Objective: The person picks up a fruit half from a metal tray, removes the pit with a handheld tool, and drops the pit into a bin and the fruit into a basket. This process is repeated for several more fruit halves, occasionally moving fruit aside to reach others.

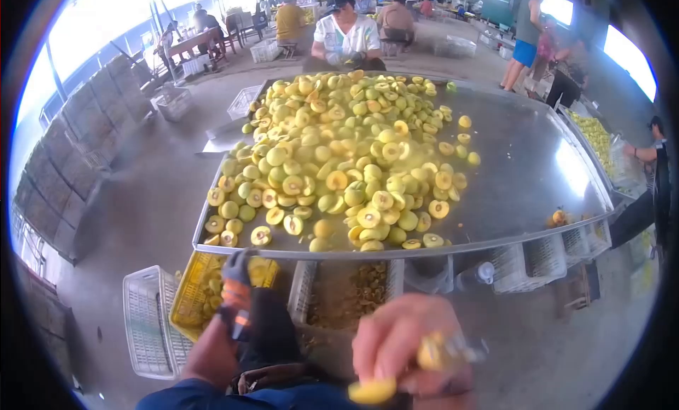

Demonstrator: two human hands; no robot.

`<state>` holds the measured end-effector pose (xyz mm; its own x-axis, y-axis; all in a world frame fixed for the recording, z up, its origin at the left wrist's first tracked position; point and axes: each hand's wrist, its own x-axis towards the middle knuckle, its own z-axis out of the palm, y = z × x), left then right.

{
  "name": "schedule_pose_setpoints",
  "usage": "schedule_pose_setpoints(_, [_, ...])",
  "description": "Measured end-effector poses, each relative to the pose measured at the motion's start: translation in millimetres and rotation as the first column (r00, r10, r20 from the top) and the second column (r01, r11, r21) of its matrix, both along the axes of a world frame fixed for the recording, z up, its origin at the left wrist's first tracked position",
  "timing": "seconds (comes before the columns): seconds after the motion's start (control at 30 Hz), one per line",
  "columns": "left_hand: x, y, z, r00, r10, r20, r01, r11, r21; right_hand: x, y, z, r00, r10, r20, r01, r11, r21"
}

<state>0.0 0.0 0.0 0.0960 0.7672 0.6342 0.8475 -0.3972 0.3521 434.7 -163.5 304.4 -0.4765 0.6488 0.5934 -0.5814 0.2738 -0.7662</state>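
Fruit (339, 141) lies heaped at twelve o'clock on the metal table (523, 169), and from where I stand the worker's right hand (403, 332), at five o'clock, has thumb and fingers clamped on a yellow half (372, 391). Another piece (433, 352) shows blurred against that hand (something shiny sits beside it, too smeared to name). The gloved left hand (237, 270) is at eight o'clock, by the yellow basket (181, 304) and the table's near edge; whether its fingers are apart or closed, I can't tell. Best, I'd say, to pinch that half lightly, since wet flesh likely slips and bruises, and hold it clear of the scraps (368, 284) at six o'clock.
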Motion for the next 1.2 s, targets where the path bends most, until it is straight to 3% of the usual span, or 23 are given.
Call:
schedule_pose_setpoints(0.03, [5.9, 4.2, 1.1, 1.0, -0.005, 0.006, 0.005, 1.0, 0.005, -5.2, -6.4, 4.9, 0.995, 0.045, -0.09, -0.041, 0.998, 0.046])
schedule_pose_setpoints(0.07, [-2.1, 0.5, 7.8, 0.876, 0.064, 0.478, 0.029, 0.982, -0.185, -10.8, -12.8, 10.4, 0.979, 0.1, -0.175, -0.084, 0.992, 0.096])
schedule_pose_setpoints(0.1, [14.7, -5.5, 10.1, 0.529, 0.22, 0.82, 0.145, 0.928, -0.342, -1.5, -16.3, 7.6, 0.963, 0.062, -0.262, -0.041, 0.996, 0.083])
schedule_pose_setpoints(0.13, [6.2, -12.7, 27.1, 0.591, 0.291, 0.752, 0.102, 0.898, -0.428, 2.1, -3.8, 5.9, 0.949, 0.185, -0.257, -0.137, 0.971, 0.193])
schedule_pose_setpoints(0.2, [-46.5, -13.3, -1.9, 0.702, 0.367, 0.61, -0.076, 0.89, -0.449, -6.5, -2.8, -7.0, 0.892, 0.211, -0.399, -0.107, 0.958, 0.266])
schedule_pose_setpoints(0.23, [-71.2, -13.7, -18.7, 0.788, 0.46, 0.409, -0.211, 0.826, -0.523, -10.0, -5.3, -9.9, 0.873, 0.199, -0.445, -0.091, 0.963, 0.253])
schedule_pose_setpoints(0.3, [-84.5, -20.2, -20.0, 0.838, 0.526, 0.144, -0.375, 0.748, -0.547, -17.2, -11.0, -16.7, 0.828, 0.173, -0.533, -0.056, 0.972, 0.228])
schedule_pose_setpoints(0.33, [-87.9, -26.4, -26.0, 0.833, 0.529, 0.164, -0.389, 0.77, -0.505, -9.2, -12.6, -9.8, 0.85, 0.163, -0.501, -0.093, 0.982, 0.163])
schedule_pose_setpoints(0.4, [-99.1, -11.5, -24.4, 0.824, 0.527, 0.209, -0.428, 0.82, -0.381, 2.7, -1.6, 0.6, 0.894, 0.035, -0.446, 0.007, 0.996, 0.092])
schedule_pose_setpoints(0.47, [-78.5, 3.5, -6.2, 0.877, 0.447, 0.178, -0.404, 0.885, -0.232, 20.7, 13.5, -6.1, 0.931, -0.017, -0.364, 0.049, 0.996, 0.078])
schedule_pose_setpoints(0.5, [-63.7, 21.2, -10.0, 0.776, 0.354, 0.522, -0.27, 0.935, -0.231, 26.9, 17.5, -19.1, 0.934, -0.079, -0.348, 0.094, 0.995, 0.027])
schedule_pose_setpoints(0.53, [3.2, 18.7, 35.6, 0.72, 0.309, 0.621, -0.218, 0.951, -0.22, 32.4, 22.3, -30.6, 0.934, -0.138, -0.329, 0.138, 0.99, -0.025])
schedule_pose_setpoints(0.6, [49.4, 41.2, 39.1, 0.802, 0.135, 0.582, -0.005, 0.976, -0.218, 36.3, 26.4, -42.4, 0.884, -0.35, -0.311, 0.282, 0.928, -0.242])
schedule_pose_setpoints(0.63, [81.1, 44.9, 48.1, 0.898, 0.016, 0.439, 0.057, 0.987, -0.152, 38.9, 32.2, -46.2, 0.853, -0.436, -0.287, 0.337, 0.88, -0.336])
schedule_pose_setpoints(0.67, [111.9, 50.7, 53.6, 0.888, -0.077, 0.453, 0.185, 0.962, -0.199, 43.9, 44.7, -51.2, 0.841, -0.463, -0.28, 0.345, 0.858, -0.381])
schedule_pose_setpoints(0.7, [157.5, 43.6, 89.4, 0.916, -0.195, 0.35, 0.244, 0.965, -0.1, 49.7, 53.4, -59.0, 0.828, -0.493, -0.267, 0.351, 0.828, -0.438])
schedule_pose_setpoints(0.73, [182.5, 53.1, 92.0, 0.964, -0.194, 0.182, 0.223, 0.963, -0.152, 54.2, 58.7, -68.1, 0.814, -0.524, -0.251, 0.357, 0.791, -0.497])
schedule_pose_setpoints(0.77, [214.3, 49.8, 114.1, 0.934, -0.209, 0.291, 0.293, 0.914, -0.282, 57.8, 62.9, -76.6, 0.789, -0.587, -0.18, 0.413, 0.724, -0.552])
schedule_pose_setpoints(0.83, [244.4, 79.3, 100.4, 0.96, -0.269, 0.076, 0.28, 0.917, -0.284, 63.3, 75.9, -91.8, 0.725, -0.688, -0.041, 0.513, 0.578, -0.634])
schedule_pose_setpoints(0.97, [284.4, 130.4, 103.4, 0.911, -0.294, -0.289, 0.089, 0.825, -0.558, 73.3, 87.1, -115.9, 0.659, -0.689, 0.303, 0.684, 0.381, -0.622])
schedule_pose_setpoints(1.0, [293.6, 139.6, 103.4, 0.871, -0.312, -0.379, 0.012, 0.786, -0.618, 74.3, 88.2, -118.9, 0.664, -0.678, 0.315, 0.692, 0.397, -0.603])
schedule_pose_setpoints(1.1, [289.7, 151.2, 96.1, 0.861, -0.325, -0.391, 0.026, 0.795, -0.606, 73.1, 86.5, -117.5, 0.649, -0.655, 0.387, 0.72, 0.366, -0.589])
schedule_pose_setpoints(1.2, [272.3, 153.9, 76.9, 0.938, -0.255, -0.234, 0.095, 0.84, -0.535, 70.7, 83.7, -118.7, 0.668, -0.62, 0.411, 0.724, 0.414, -0.552])
